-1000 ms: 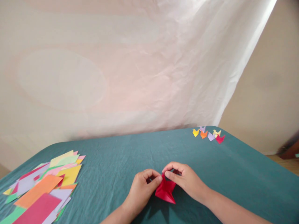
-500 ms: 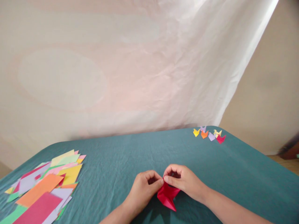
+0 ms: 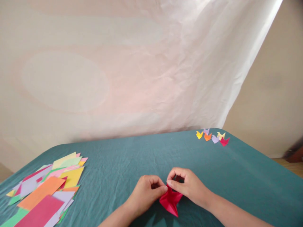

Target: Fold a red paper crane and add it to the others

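Item 1: red folded paper (image 3: 170, 201), near the front edge of the table, low centre in my view. I see its upper tip pinched from both sides and its lower point aimed toward me.

Item 2: left hand (image 3: 146, 194), fingers curled in, thumb and forefinger closed on that tip.

Item 3: right hand (image 3: 189, 186), same narrow pinch from the other side, touching the left at the fingertips.

Item 4: teal cloth (image 3: 132, 157), wrinkled, covering the table.

Item 5: loose sheets (image 3: 44, 189), a mixed-colour heap far to the left, well apart from the hands and cut off by the frame edge.

Item 6: small folded figures (image 3: 211, 137), a cluster at the far right corner. Their shapes are too small for me to make out.

Item 7: white backdrop (image 3: 118, 63), hanging behind the table.

Item 8: dark object (image 3: 294, 153) at the right edge, blurred and cut off.

Nothing lies between the hands and the other items. The paper's tip is hidden under the fingers.
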`<state>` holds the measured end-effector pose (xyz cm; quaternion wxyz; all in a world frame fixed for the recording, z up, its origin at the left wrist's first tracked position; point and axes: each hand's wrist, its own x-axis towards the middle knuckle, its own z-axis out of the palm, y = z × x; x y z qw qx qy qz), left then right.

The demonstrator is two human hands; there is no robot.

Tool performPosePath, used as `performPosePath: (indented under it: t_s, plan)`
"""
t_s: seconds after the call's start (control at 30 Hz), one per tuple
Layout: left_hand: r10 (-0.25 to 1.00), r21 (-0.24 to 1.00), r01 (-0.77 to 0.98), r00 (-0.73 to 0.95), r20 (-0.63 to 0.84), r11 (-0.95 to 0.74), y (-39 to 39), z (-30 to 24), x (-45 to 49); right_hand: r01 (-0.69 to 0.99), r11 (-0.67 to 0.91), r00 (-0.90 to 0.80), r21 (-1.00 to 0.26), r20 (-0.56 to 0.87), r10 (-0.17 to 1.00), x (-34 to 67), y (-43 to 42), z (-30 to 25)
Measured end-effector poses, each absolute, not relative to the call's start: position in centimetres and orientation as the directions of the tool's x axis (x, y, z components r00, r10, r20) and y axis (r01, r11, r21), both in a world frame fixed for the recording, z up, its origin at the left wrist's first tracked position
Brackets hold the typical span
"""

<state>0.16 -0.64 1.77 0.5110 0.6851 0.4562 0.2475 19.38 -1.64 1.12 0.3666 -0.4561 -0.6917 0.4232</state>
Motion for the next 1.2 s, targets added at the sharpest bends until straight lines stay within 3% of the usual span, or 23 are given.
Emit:
performPosePath:
  t_s: [0.23, 0.37, 0.67, 1.03, 1.2]
  plan:
    - [0.856, 0.991, 0.117, 0.518, -0.007, -0.063, -0.1, 0.9, -0.1, 0.238, 0.145, -0.254, -0.960, 0.083, 0.964, 19.8, -1.0, 0.5]
    - [0.850, 0.978, 0.129, 0.522, 0.072, -0.163, 0.0, 1.0, -0.1, 0.174, 0.142, -0.232, -0.974, 0.100, 0.968, 20.1, -0.7, 0.6]
    - [0.853, 0.973, 0.098, 0.505, 0.133, -0.209, -0.1, 1.0, -0.3, 0.156, 0.161, -0.242, -0.975, 0.120, 0.963, 20.3, -0.9, 0.6]
    - [0.886, 0.998, 0.061, 0.463, -0.017, -0.013, 0.0, 0.2, 0.1, 0.204, 0.179, -0.250, -0.962, 0.125, 0.960, 19.9, -1.2, 0.9]
    - [0.897, 0.999, 0.045, 0.441, -0.009, -0.012, -0.1, 0.2, 0.2, 0.268, 0.232, -0.262, -0.935, 0.161, 0.952, 19.7, -1.3, 1.2]
